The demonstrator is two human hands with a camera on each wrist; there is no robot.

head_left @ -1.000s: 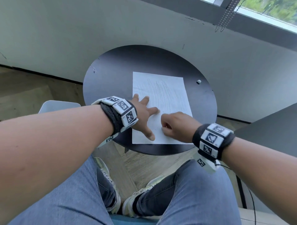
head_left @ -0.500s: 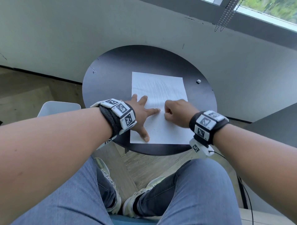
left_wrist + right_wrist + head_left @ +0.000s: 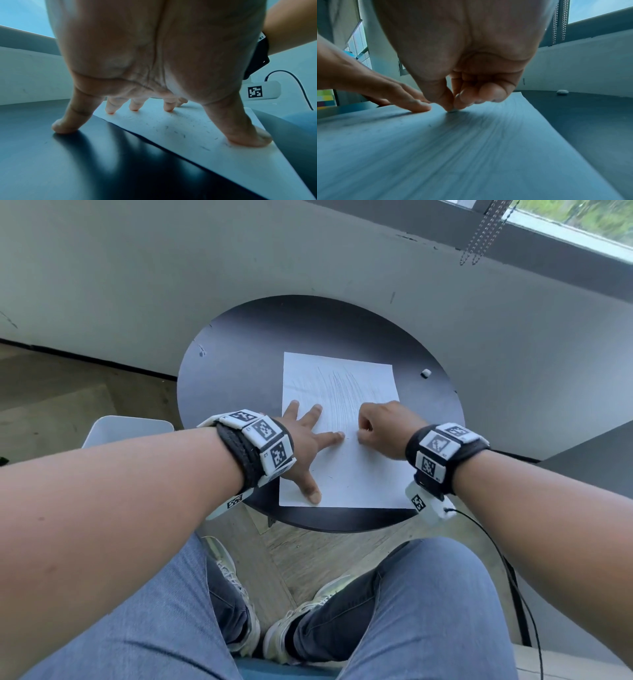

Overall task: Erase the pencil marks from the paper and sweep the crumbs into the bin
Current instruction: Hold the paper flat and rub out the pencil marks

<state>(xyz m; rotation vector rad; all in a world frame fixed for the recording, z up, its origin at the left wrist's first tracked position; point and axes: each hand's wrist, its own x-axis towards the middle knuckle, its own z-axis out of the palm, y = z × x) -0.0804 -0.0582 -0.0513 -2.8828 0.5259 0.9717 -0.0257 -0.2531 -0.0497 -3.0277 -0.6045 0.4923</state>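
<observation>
A small eraser [image 3: 453, 111] is pinched between thumb and curled fingers of the right hand [image 3: 383, 428] and pressed to the paper [image 3: 359, 481]; this is seen only from the right wrist. The left hand [image 3: 308, 446] is spread flat, fingertips [image 3: 169, 108] on the sheet, little finger on the table [image 3: 239, 364]. Dark crumbs [image 3: 181, 133] are shown by the left wrist view. Faint pencil strokes [image 3: 342, 392] cover the sheet's far half.

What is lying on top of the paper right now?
On the paper rest the left hand's spread fingers, the right hand pinching a small eraser, and dark crumbs. Beneath the hands cannot be seen.
</observation>
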